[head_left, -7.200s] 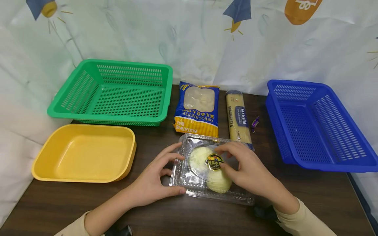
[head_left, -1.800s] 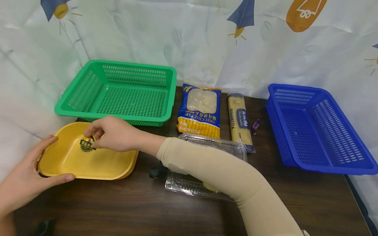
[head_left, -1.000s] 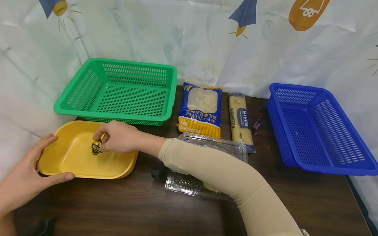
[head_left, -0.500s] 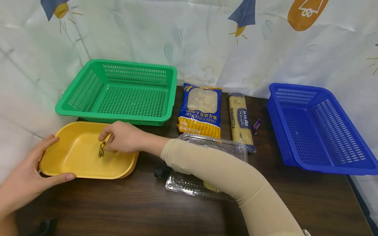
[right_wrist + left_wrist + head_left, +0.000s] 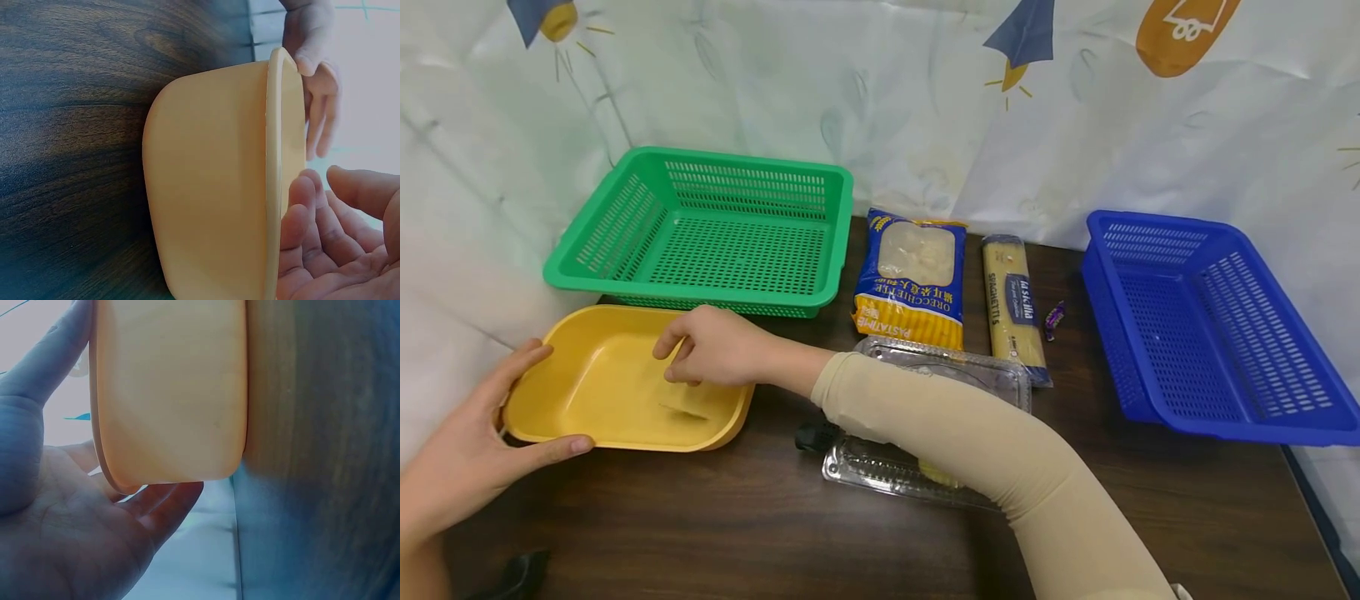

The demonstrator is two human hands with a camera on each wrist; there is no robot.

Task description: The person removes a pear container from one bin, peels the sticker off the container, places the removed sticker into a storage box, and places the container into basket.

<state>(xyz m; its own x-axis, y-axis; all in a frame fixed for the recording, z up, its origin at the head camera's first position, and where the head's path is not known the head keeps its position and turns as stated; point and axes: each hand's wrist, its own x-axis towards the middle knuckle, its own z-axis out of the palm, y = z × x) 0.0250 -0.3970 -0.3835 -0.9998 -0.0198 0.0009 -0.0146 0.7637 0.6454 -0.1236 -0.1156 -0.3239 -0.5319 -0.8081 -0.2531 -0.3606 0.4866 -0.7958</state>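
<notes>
My left hand holds the left end of a yellow plastic basin, thumb at the front rim and fingers at the back. In the left wrist view the palm faces the basin's end wall. Over the right part of the basin hovers my right hand; the right wrist view shows its thumb and fingers apart, holding nothing. Below it a thin, blurred label sticker appears nearly edge-on inside the basin. A clear plastic clamshell box with pale round contents lies partly hidden under my right sleeve.
Behind the basin stands a green basket. A bag of orecchiette, a spaghetti pack and a small purple-wrapped candy lie at the back middle. At the right is a blue basket. A white curtain hangs behind.
Earlier both hands were at the clamshell box with the sticker on its lid. The right hand then carried the sticker over the basin, shifted slightly right and has now let go. The left hand moved to the basin.
</notes>
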